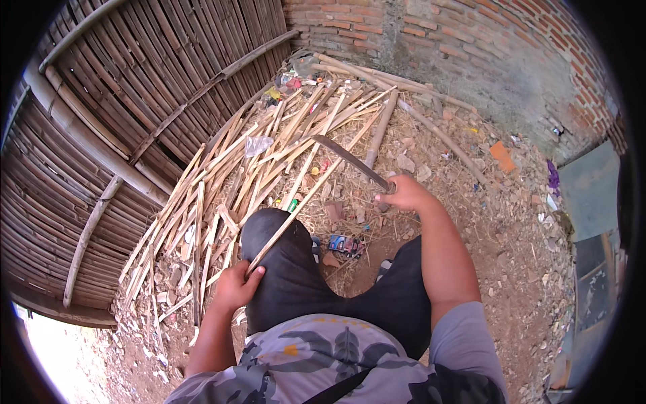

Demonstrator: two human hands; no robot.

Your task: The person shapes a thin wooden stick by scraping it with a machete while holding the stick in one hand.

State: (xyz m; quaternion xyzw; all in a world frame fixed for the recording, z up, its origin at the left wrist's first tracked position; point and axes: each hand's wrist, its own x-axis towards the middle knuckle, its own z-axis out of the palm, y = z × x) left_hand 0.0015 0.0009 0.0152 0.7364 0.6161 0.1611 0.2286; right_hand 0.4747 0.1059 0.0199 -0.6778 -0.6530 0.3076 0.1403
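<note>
My left hand (240, 288) grips the lower end of a long, pale bamboo strip (301, 202) that slants up and to the right across my left thigh. My right hand (397, 194) holds the handle of a long dark machete (346, 156), its blade pointing up and left, its middle crossing over the bamboo strip in the view. Whether blade and strip touch I cannot tell. A loose pile of split bamboo strips (202, 209) lies on the ground to my left and ahead, with plastic scraps among them.
A woven bamboo wall (101, 101) stands at left, a weathered brick wall (457, 47) ahead. Round poles (437, 135) lie on dirt strewn with rubble, an orange scrap (502, 155) and crumpled litter (343, 246). Grey sheet panels (589, 195) lean at far right.
</note>
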